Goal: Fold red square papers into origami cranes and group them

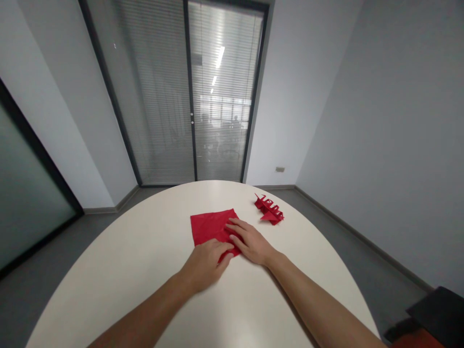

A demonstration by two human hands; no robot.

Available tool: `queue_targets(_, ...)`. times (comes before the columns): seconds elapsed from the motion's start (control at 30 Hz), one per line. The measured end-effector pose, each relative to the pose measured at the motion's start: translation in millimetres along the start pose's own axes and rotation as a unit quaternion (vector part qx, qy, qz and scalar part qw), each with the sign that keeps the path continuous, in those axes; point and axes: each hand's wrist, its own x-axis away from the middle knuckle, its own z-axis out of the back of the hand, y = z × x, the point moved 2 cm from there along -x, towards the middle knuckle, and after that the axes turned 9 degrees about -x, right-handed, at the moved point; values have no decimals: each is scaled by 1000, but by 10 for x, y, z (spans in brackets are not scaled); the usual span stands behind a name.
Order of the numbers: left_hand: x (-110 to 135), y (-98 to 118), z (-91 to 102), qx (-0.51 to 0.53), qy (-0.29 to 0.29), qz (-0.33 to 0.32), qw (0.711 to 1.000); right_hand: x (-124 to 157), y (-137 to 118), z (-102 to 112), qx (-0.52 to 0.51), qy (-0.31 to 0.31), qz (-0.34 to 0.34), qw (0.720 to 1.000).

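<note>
A red paper sheet (pixel 209 226) lies flat on the round white table (pixel 145 261). My left hand (pixel 205 263) rests on the sheet's near edge, its fingers curled and pinching the paper at the near right corner. My right hand (pixel 250 240) lies flat on the sheet's right side, fingers stretched out and pressing down. A cut, folded piece of red paper (pixel 269 210) sits apart on the table, to the right and beyond my right hand.
The table edge curves away at the far side and right. Behind it stand a glass door with blinds (pixel 203 96) and grey walls. A dark object (pixel 437 309) sits low at the right, off the table.
</note>
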Motion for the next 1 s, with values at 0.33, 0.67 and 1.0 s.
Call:
queue_targets(0.33,-49,-478,-220,-88,88,162,979,8,-299,151,75,-86,-35,993)
queue_targets(0.67,-8,-294,-353,-59,20,42,997,56,-585,-176,1,-48,-48,998)
queue_targets(1.0,-22,-348,-309,-140,-19,114,983,22,-59,-244,63,-84,-143,984)
